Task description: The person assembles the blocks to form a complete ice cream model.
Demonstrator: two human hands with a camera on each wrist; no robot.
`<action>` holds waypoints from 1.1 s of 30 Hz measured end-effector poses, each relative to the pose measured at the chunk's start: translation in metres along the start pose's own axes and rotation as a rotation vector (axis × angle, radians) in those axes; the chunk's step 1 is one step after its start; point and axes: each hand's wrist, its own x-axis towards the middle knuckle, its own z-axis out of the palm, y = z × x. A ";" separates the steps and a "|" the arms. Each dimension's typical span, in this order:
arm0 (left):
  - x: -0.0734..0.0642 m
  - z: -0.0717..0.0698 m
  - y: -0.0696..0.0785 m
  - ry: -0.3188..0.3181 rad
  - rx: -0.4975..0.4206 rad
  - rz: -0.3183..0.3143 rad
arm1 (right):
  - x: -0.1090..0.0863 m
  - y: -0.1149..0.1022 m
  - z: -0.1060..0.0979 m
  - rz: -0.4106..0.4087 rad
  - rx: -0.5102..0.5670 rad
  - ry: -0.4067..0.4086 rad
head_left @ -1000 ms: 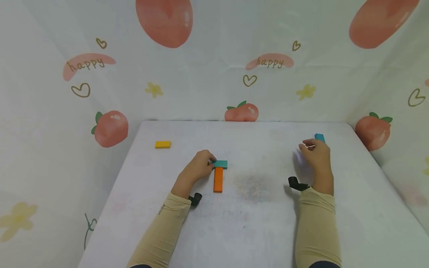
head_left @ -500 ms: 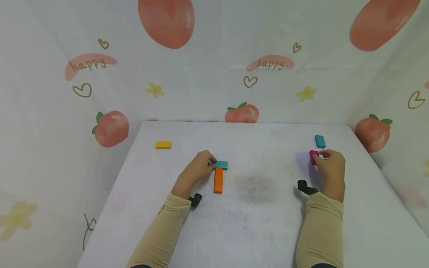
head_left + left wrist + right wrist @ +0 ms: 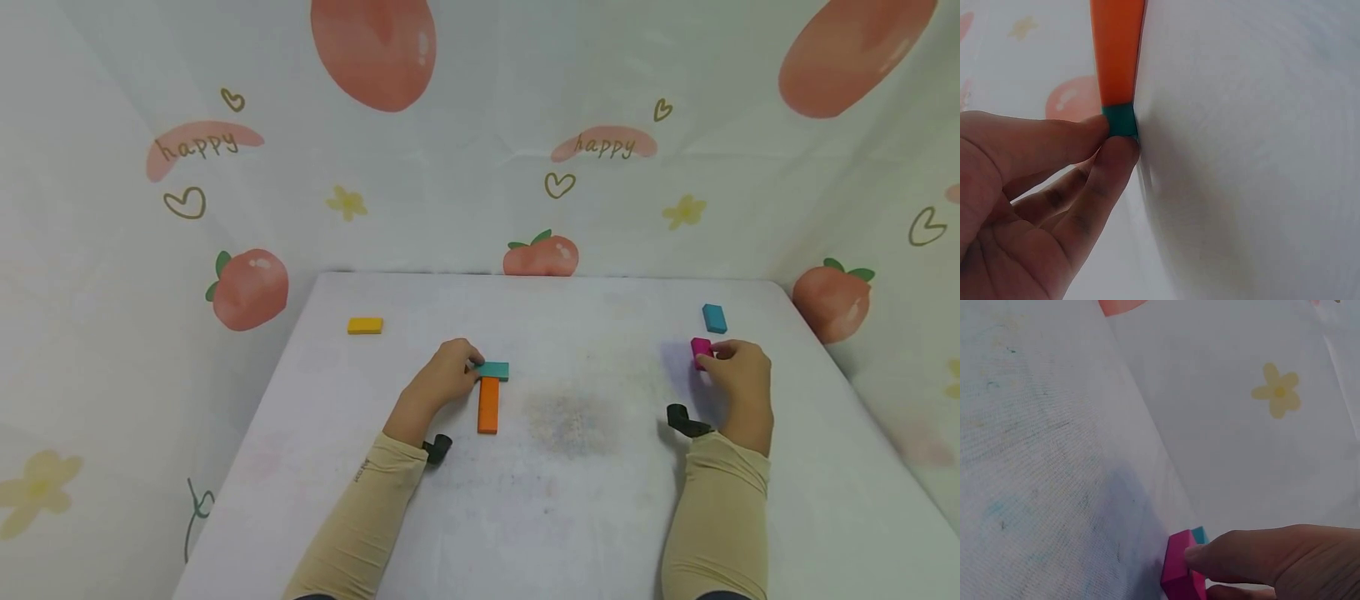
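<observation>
Near the middle of the table, my left hand holds the left end of a teal block between thumb and fingers. An orange block lies lengthwise toward me, its far end against the teal one, the two forming a T. In the left wrist view, thumb and fingertip pinch the teal block. At the right, my right hand pinches a magenta block by its sides. The right wrist view shows the thumb on the magenta block, with part of a blue block behind it.
A blue block lies just beyond the magenta one. Toward the far left of the white table is a yellow block. A printed cloth backdrop rises behind the table and at both sides.
My right hand has moved right and a little nearer to me from beside the blue block, and now pinches the magenta block. The left hand keeps its hold on the teal block.
</observation>
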 end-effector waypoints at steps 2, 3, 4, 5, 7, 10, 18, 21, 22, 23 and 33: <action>0.000 0.000 0.000 0.000 -0.001 0.001 | 0.000 0.001 -0.001 -0.015 -0.005 -0.004; 0.000 0.000 0.000 0.001 -0.001 0.003 | -0.001 0.001 -0.001 -0.022 -0.008 -0.005; -0.001 0.000 0.000 0.003 -0.002 0.003 | -0.001 0.001 -0.001 -0.028 -0.012 -0.007; -0.001 0.000 0.000 0.003 -0.004 0.003 | -0.001 0.001 -0.001 -0.029 -0.015 -0.013; -0.001 0.000 -0.001 0.004 -0.005 0.004 | -0.001 0.001 -0.002 -0.032 -0.020 -0.018; 0.000 0.001 -0.002 0.006 -0.002 0.001 | -0.002 0.001 -0.003 -0.028 -0.029 -0.033; 0.001 0.002 -0.003 0.011 0.004 0.002 | 0.000 0.000 -0.003 -0.032 -0.045 -0.049; 0.001 0.002 -0.003 0.007 -0.002 -0.003 | 0.003 -0.001 0.000 -0.048 -0.054 -0.051; 0.001 0.002 -0.003 0.005 -0.003 -0.004 | 0.004 -0.001 0.002 -0.058 -0.059 -0.050; 0.001 0.002 -0.003 0.004 -0.004 -0.005 | 0.006 -0.001 0.003 -0.070 -0.063 -0.047; 0.001 0.002 -0.003 0.001 -0.005 -0.008 | 0.006 -0.016 0.022 -0.190 -0.092 -0.043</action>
